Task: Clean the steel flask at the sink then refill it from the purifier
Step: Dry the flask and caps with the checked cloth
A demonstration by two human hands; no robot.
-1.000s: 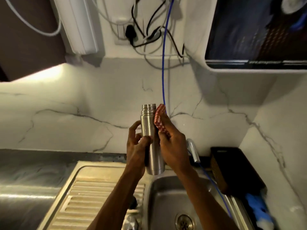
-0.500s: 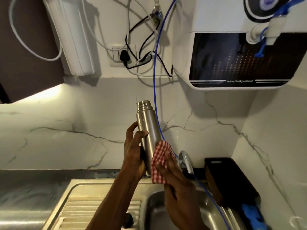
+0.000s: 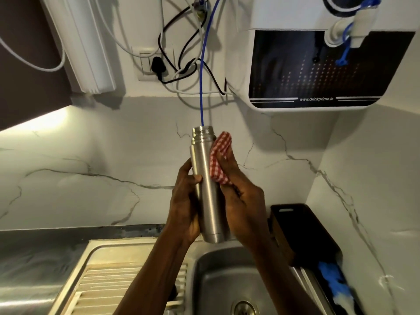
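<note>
An uncapped steel flask (image 3: 205,192) stands upright in the air above the sink (image 3: 218,276). My left hand (image 3: 185,208) grips its lower body from the left, thumb across the front. My right hand (image 3: 241,194) presses a red-and-white checked cloth (image 3: 219,160) against the flask's upper right side, just below the threaded neck. The white-and-black water purifier (image 3: 318,69) hangs on the wall at the upper right, with its white tap (image 3: 341,35) near the top edge.
A ribbed steel drainboard (image 3: 118,283) lies left of the basin, with the drain (image 3: 244,309) at the bottom. A black box (image 3: 300,230) and something blue (image 3: 334,280) sit to the right. A blue tube (image 3: 202,71), cables, a wall socket (image 3: 154,64) and a white filter housing (image 3: 84,46) hang above.
My right hand has slid the cloth from the flask's lower part up to just under its neck. The view has tilted a little, showing more of the purifier.
</note>
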